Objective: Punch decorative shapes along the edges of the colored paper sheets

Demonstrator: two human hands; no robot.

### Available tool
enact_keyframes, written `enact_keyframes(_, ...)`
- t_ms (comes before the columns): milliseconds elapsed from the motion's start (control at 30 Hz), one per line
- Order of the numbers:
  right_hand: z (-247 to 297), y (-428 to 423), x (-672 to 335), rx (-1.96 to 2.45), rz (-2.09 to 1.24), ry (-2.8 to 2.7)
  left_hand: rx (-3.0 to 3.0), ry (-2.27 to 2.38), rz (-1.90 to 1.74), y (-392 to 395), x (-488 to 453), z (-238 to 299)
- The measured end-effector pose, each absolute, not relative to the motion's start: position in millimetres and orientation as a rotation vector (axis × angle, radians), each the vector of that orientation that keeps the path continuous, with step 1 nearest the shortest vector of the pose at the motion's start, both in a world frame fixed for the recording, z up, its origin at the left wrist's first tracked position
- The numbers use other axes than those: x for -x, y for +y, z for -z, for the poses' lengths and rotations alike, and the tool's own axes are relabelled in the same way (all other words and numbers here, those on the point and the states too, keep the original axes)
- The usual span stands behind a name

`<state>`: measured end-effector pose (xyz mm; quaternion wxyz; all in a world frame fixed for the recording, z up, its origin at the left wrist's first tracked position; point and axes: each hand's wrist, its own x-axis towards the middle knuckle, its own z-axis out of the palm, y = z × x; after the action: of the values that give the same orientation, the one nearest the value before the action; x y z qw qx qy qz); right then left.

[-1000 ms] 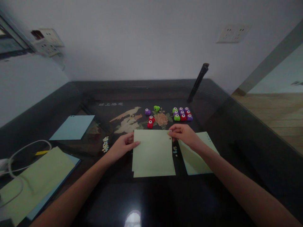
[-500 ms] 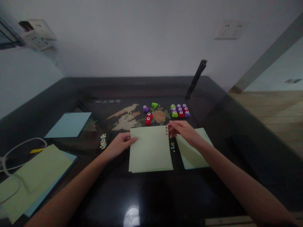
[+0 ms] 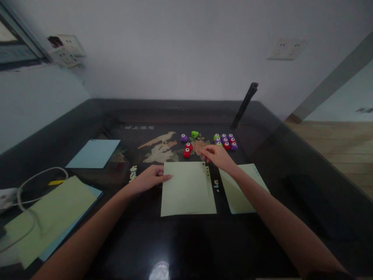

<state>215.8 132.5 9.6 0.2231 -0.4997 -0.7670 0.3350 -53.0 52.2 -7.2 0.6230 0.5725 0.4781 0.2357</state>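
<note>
My right hand (image 3: 218, 156), loosely curled and seemingly empty, sits just below-left of the punches (image 3: 225, 140) — my left hand (image 3: 149, 179) lies flat on the green sheet (image 3: 186, 190)'s left edge.

Two hands at a green paper sheet (image 3: 188, 188) on a dark glossy table (image 3: 186, 241).
The left hand (image 3: 148, 179) rests on the sheet's left edge. The right hand (image 3: 218, 156) hovers with bent fingers past its far right corner, near small red punches (image 3: 187, 150) and a cluster of coloured punches (image 3: 225, 141).
</note>
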Motion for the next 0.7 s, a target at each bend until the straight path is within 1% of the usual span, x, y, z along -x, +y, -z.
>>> enact_keyframes(167, -7.4, 141.6, -175.2, 1.511, -0.558, -2.316, -1.314, 1.08, -0.56, 52.9, 52.3, 7.1)
enact_keyframes(333, -4.8, 141.9, -149.2, 1.652, -0.33, -2.407, -1.32, 1.088, -0.579, 52.1, 47.0, 5.2)
enact_keyframes(533, -2.6, 143.7, -141.1, 1.74, -0.213, -2.454, -1.342, 1.136, -0.567, 52.3, 43.8, 4.6)
enact_keyframes(700, -0.7, 146.3, -147.3, 1.737, -0.232, -2.462, -1.352, 1.145, -0.542, 53.1, 45.5, 5.2)
